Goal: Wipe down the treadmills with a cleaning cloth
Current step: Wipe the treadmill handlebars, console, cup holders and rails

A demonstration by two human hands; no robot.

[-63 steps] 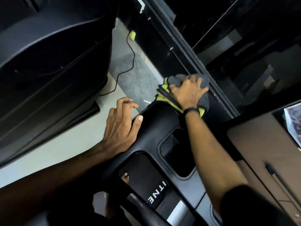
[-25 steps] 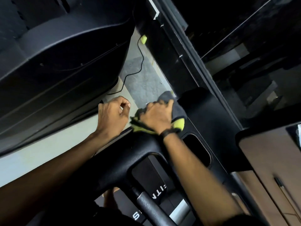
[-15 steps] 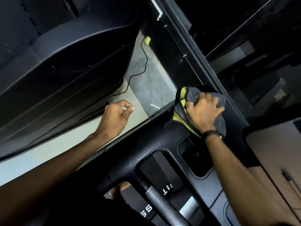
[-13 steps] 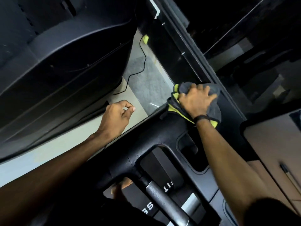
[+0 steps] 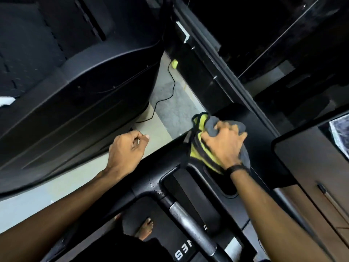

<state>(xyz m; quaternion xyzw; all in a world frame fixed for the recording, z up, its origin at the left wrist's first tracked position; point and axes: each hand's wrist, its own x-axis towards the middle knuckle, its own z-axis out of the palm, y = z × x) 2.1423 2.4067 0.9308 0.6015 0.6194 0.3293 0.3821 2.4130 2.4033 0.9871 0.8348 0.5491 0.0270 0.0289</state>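
Your right hand [image 5: 223, 142] clamps a bunched cleaning cloth [image 5: 203, 152], grey on one face and yellow-green on the other, and presses it against the black console [image 5: 264, 148] of the treadmill you stand on, just above a recessed cup pocket [image 5: 217, 180]. A dark band [image 5: 237, 168] circles that wrist. Your left hand [image 5: 126, 149] hangs beyond the console's edge over the pale floor [image 5: 56, 186], fingers loosely curled with the thumb near the fingertips, holding nothing and touching nothing that can be seen.

Below the cloth, a handlebar [image 5: 190, 224] with a grey grip runs diagonally from the console frame toward you, crossing in front of the running belt [image 5: 162, 235]; one bare foot [image 5: 146, 230] shows on the belt beneath it, and white letters read partly on the deck.

To the left, the dark moulded housing [image 5: 75, 91] of a second machine fills the upper corner, standing apart from yours across a strip of floor. One thin black cable [image 5: 171, 86] trails along that strip, ending by a small yellow-green object [image 5: 174, 63] too small to identify. To the right, a brown cabinet front [image 5: 311, 176] with one dark handle [image 5: 322, 188] stands beside the console. Counted: two hands, one cloth, two machines.
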